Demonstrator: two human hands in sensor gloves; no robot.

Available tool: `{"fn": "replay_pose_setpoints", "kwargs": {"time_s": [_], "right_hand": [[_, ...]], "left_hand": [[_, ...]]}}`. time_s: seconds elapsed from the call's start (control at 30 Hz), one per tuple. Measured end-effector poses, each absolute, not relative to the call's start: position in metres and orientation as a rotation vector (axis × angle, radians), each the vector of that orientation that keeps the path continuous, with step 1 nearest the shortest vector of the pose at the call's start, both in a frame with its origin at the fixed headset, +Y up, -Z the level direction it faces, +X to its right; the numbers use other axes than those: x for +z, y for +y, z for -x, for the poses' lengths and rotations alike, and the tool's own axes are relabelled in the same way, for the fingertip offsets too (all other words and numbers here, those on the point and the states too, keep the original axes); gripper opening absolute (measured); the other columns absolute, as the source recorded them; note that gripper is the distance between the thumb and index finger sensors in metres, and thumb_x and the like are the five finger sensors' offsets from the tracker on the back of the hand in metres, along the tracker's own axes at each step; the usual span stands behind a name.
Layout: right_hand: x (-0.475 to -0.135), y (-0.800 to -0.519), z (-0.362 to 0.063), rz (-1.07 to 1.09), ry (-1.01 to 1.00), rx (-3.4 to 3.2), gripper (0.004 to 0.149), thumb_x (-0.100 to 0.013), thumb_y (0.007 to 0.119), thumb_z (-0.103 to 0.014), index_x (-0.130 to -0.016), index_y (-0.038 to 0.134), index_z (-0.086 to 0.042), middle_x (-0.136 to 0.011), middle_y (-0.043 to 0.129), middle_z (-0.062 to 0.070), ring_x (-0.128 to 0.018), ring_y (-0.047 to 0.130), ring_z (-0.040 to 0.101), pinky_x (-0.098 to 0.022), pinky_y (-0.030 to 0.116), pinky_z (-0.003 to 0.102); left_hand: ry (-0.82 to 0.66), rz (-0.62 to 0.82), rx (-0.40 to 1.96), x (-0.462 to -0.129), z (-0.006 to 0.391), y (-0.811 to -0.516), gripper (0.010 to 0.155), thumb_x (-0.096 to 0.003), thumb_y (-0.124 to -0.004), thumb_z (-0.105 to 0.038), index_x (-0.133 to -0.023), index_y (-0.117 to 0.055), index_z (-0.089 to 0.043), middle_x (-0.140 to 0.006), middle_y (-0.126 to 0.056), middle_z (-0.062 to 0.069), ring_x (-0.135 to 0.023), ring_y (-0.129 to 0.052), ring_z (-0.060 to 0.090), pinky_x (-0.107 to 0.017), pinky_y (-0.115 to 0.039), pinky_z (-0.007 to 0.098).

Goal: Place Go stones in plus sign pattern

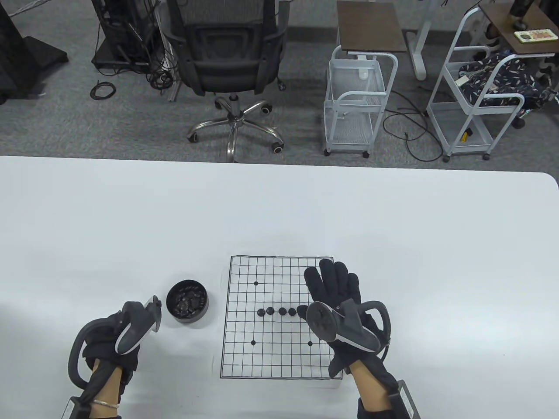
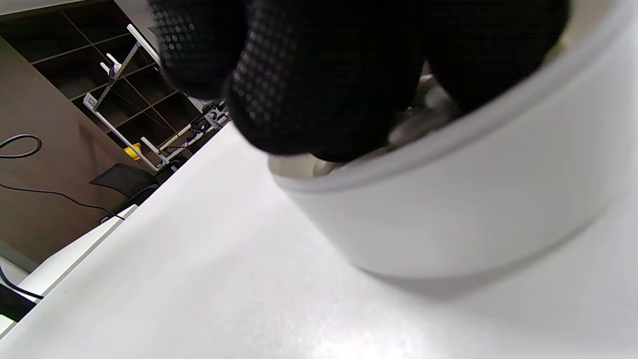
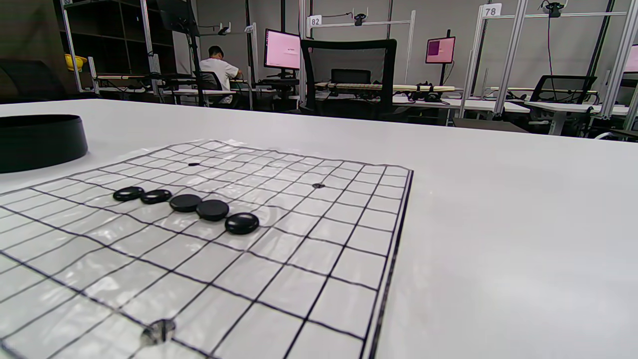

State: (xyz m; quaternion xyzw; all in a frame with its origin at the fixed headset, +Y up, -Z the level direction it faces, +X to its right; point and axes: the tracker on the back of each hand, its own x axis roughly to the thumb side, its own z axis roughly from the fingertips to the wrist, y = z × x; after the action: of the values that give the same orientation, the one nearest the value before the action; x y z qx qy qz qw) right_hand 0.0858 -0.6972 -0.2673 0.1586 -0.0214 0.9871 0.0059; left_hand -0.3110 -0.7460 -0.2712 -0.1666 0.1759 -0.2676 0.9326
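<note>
Right hand (image 1: pixel 334 290): fingers spread flat over the white gridded Go board (image 1: pixel 279 362), holding nothing.
Left hand (image 1: pixel 118 336): grip cannot be told.
Stones: five glossy black round Go stones (image 3: pixel 185 202) in a row.

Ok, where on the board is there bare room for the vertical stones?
Bare grid lies above and below the row of stones on the board. The right hand crowds the row's right end; the bowl stands off the left edge.

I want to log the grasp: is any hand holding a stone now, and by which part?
It cannot be told. The right hand lies flat and open over the board; the left hand is curled, its fingers hiding any stone.
</note>
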Motion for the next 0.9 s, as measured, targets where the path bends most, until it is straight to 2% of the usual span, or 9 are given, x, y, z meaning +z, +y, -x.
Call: {"fn": "replay_pose_setpoints", "kwargs": {"time_s": [0.33,0.5,0.57,0.7,0.8,0.9], "right_hand": [[-0.267,-0.698,-0.086,-0.490,-0.059,3.094,0.078,-0.057,0.053,-0.053,-0.114,0.019,-0.012,-0.116,0.020,0.027,-0.107,0.028,0.056,-0.075,0.031,0.062],[-0.268,-0.698,-0.086,-0.488,-0.058,3.089,0.078,-0.057,0.053,-0.053,-0.114,0.019,-0.012,-0.116,0.020,0.027,-0.107,0.028,0.056,-0.075,0.031,0.062],[-0.268,-0.698,-0.086,-0.488,-0.059,3.088,0.078,-0.057,0.053,-0.053,-0.114,0.019,-0.012,-0.116,0.020,0.027,-0.107,0.028,0.056,-0.075,0.031,0.062],[-0.268,-0.698,-0.086,-0.492,-0.061,3.090,0.078,-0.057,0.053,-0.053,-0.114,0.019,-0.012,-0.116,0.020,0.027,-0.107,0.028,0.056,-0.075,0.031,0.062],[-0.268,-0.698,-0.085,-0.495,-0.063,3.091,0.078,-0.057,0.053,-0.053,-0.114,0.019,-0.012,-0.116,0.020,0.027,-0.107,0.028,0.055,-0.075,0.031,0.061],[-0.269,-0.698,-0.085,-0.499,-0.062,3.084,0.079,-0.057,0.053,-0.053,-0.114,0.020,-0.010,-0.116,0.020,0.027,-0.107,0.028,0.055,-0.075,0.031,0.061]], "left_hand": [[0.359,0.349,-0.616,-0.280,0.307,-0.756,0.046,-0.0436,-0.075,-0.048,-0.079,-0.087,-0.021,-0.056,-0.104,-0.002,-0.026,-0.099,-0.002,-0.051,-0.086,0.030],[0.372,0.346,-0.515,-0.279,0.316,-0.753,0.044,-0.0434,-0.074,-0.051,-0.076,-0.088,-0.026,-0.056,-0.103,-0.005,-0.029,-0.099,-0.001,-0.053,-0.084,0.030],[0.378,0.342,-0.458,-0.278,0.321,-0.750,0.043,-0.0466,-0.069,-0.050,-0.076,-0.089,-0.026,-0.057,-0.103,-0.004,-0.029,-0.099,0.000,-0.053,-0.084,0.032],[0.378,0.322,-0.427,-0.275,0.325,-0.745,0.042,-0.0476,-0.068,-0.049,-0.077,-0.089,-0.027,-0.058,-0.103,-0.004,-0.030,-0.100,0.001,-0.054,-0.083,0.032],[0.368,0.272,-0.415,-0.271,0.323,-0.734,0.042,-0.0467,-0.070,-0.049,-0.076,-0.090,-0.026,-0.057,-0.104,-0.004,-0.030,-0.100,0.001,-0.053,-0.084,0.032],[0.290,0.134,-0.355,-0.263,0.310,-0.707,0.041,-0.0460,-0.071,-0.049,-0.075,-0.091,-0.026,-0.056,-0.105,-0.004,-0.028,-0.100,0.000,-0.052,-0.085,0.031]]}}
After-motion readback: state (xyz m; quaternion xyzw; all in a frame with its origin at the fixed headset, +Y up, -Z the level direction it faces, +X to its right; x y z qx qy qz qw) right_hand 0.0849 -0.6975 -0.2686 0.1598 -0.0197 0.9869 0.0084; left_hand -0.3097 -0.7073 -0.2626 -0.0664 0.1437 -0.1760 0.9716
